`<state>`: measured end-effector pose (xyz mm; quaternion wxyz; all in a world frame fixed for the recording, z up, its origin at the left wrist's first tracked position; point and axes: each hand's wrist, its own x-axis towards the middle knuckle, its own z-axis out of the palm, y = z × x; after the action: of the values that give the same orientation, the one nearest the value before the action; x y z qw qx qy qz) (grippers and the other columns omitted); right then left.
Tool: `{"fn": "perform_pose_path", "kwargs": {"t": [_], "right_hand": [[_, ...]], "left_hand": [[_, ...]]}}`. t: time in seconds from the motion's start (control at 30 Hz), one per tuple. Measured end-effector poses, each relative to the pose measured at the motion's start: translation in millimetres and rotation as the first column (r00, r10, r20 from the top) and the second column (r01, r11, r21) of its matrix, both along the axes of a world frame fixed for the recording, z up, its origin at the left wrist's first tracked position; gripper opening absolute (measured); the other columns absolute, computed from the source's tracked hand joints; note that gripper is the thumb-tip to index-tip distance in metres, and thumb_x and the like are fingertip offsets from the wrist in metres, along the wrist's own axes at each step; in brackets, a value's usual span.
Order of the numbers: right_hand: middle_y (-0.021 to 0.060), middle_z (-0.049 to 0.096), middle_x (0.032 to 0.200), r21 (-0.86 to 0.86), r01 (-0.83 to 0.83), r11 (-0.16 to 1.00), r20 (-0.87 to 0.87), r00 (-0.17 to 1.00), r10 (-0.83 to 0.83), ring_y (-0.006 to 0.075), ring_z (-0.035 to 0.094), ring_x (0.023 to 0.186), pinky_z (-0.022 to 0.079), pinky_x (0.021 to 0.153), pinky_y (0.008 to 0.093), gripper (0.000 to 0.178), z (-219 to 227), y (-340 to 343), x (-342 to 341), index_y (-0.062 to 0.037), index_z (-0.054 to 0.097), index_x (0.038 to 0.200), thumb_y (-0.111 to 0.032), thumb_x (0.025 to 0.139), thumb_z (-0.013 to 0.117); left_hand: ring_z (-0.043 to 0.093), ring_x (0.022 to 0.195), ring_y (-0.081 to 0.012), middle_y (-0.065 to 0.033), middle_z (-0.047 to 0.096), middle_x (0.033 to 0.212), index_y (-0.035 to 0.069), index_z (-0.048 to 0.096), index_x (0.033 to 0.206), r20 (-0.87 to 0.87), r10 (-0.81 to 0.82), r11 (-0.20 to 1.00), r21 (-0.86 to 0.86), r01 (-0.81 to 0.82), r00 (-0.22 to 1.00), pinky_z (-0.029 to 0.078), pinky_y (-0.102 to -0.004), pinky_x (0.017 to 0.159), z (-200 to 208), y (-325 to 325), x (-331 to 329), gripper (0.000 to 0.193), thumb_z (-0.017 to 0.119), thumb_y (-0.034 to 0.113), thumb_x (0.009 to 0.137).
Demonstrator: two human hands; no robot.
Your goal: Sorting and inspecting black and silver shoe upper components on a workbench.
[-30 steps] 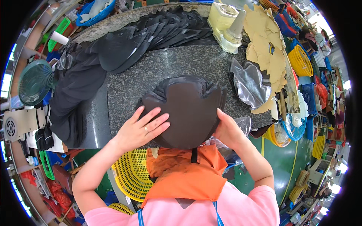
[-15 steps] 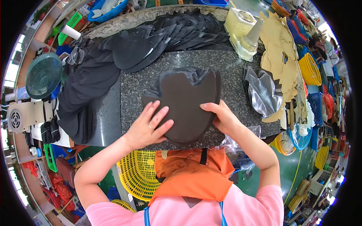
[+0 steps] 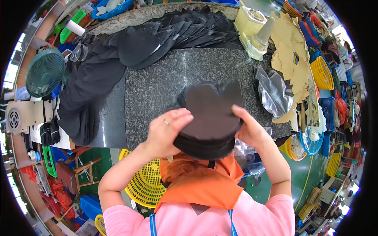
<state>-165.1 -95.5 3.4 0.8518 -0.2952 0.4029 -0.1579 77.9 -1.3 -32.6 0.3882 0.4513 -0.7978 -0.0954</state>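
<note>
Between both hands I hold a thick stack of dark brown-black cut pieces (image 3: 208,114), rounded on the near side and notched on the far side. Its near edge overhangs the granite tabletop (image 3: 157,86), and its layered side shows there. My left hand (image 3: 169,128), with a ring on one finger, presses the stack's left side, fingertips over the top. On the right side my right hand (image 3: 252,128) grips it, thumb on the upper face and the other fingers mostly hidden. Part of the stack is smeared by motion.
Overlapping black cut pieces (image 3: 145,43) curve along the table's far and left sides. A pale container with a cone-shaped spool (image 3: 263,35) stands at the far right, near tan sheets (image 3: 289,51) and a crumpled clear plastic bag (image 3: 273,94). A yellow basket (image 3: 145,185) sits below the near edge.
The stack has moved right and nearer to me, past the table's near edge, and has tilted so its layered side shows. Both hands have moved with it, keeping hold.
</note>
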Motion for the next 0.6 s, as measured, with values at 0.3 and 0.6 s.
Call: {"fn": "perform_pose_path", "kwargs": {"t": [0.3,0.6], "right_hand": [[0.0135,0.046,0.128,-0.957,-0.104,0.272,-0.087,0.993,0.074,0.0254,0.045,0.119,0.037,0.100,0.0378,0.071,-4.7,11.4,51.5,-0.0029,0.040,0.137,-0.040,0.083,0.066],[0.0215,0.051,0.127,-0.500,-0.660,0.561,-0.184,0.714,0.676,0.0260,0.047,0.122,0.035,0.103,0.0347,0.074,-65.7,118.8,145.5,0.0003,0.040,0.136,-0.051,0.087,0.060]], "left_hand": [[0.058,0.110,-0.0333,-0.0176,0.057,0.123,-0.002,0.045,0.130,-0.816,0.509,0.859,0.457,0.232,-0.275,0.046,-0.0428,0.099,-64.3,157.1,52.1,0.078,0.076,0.012,0.059],[0.054,0.117,-0.0265,-0.0160,0.049,0.133,0.001,0.039,0.136,-0.664,0.576,0.799,0.581,0.155,-0.477,0.045,-0.0395,0.100,-139.4,304.5,-22.4,0.074,0.075,0.019,0.074]]}}
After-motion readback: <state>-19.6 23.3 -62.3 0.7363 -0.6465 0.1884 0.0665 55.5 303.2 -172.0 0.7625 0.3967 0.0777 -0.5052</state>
